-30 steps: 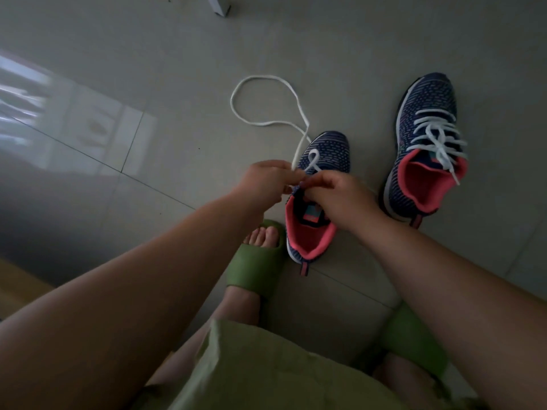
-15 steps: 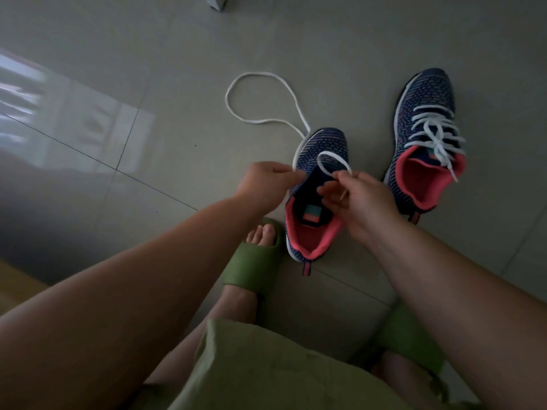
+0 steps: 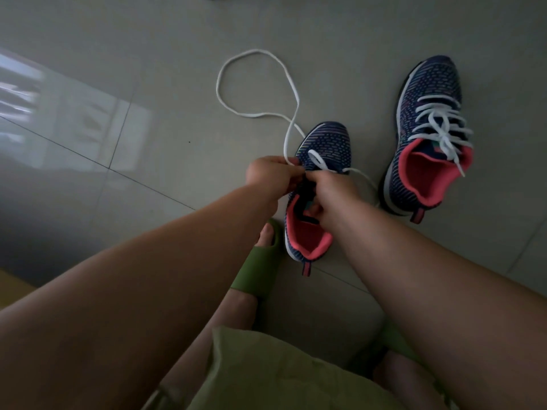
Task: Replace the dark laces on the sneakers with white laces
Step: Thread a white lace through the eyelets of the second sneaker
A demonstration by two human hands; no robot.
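Unlaced sneaker [image 3: 322, 149] on floor [image 3: 148, 54] centre; laced sneaker [image 3: 426, 128] to its right; loose lace [image 3: 251, 84] looped behind-left; slipper [image 3: 260, 267] beside heel.

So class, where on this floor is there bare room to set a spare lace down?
Bare tile lies left of the white lace loop, and between the near sneaker and laced sneaker. Crowded where the left hand and right hand meet.

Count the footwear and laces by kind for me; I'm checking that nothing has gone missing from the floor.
Sneakers: 2, one being laced and one laced.
White laces: 2, one loose and one threaded.
Green slippers: 2, left and right.
Total: 6.
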